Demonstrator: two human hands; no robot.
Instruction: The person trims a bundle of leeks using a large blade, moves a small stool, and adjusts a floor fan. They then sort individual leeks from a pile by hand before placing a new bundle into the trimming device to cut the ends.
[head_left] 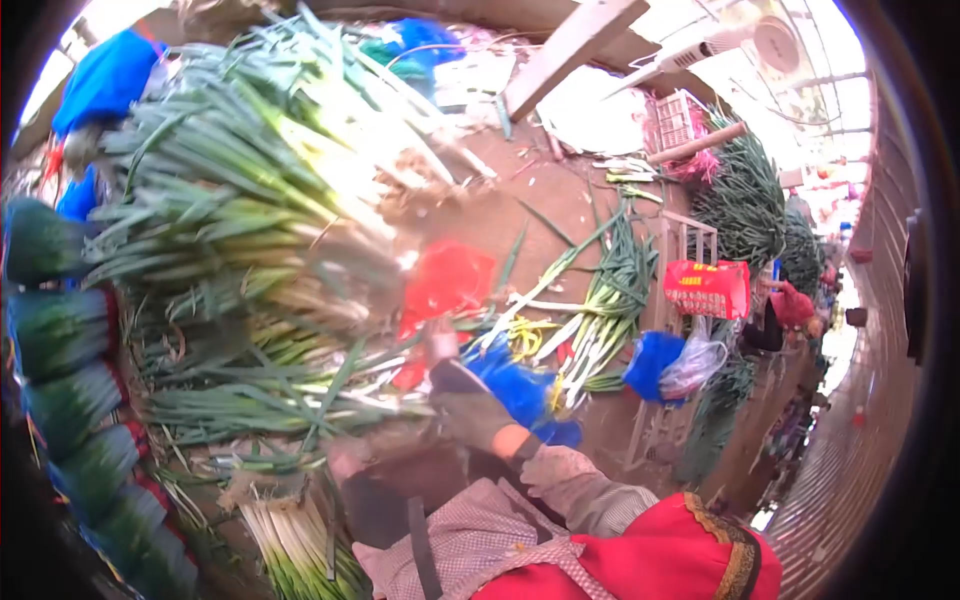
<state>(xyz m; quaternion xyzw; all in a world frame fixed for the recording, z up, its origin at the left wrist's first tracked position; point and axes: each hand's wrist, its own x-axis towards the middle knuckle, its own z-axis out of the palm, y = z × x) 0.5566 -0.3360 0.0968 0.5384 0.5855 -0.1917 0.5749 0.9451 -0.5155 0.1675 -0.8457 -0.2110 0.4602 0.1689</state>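
A big bundle of scallions, blurred by motion, fills the left and middle of the view, with white stalks and roots pointing right. My right hand, in a dark glove with a checked sleeve, presses against the bundle's lower right edge with the thumb raised, holding it. My left hand reaches under the bundle; its fingers are hidden by the leaves. A smaller tied bunch of scallions lies just below my left hand.
A red plastic bag and a blue bag lie on the brown ground beside loose scallions. A red box sits on a white rack, with more greens behind. A person in blue stands at top left.
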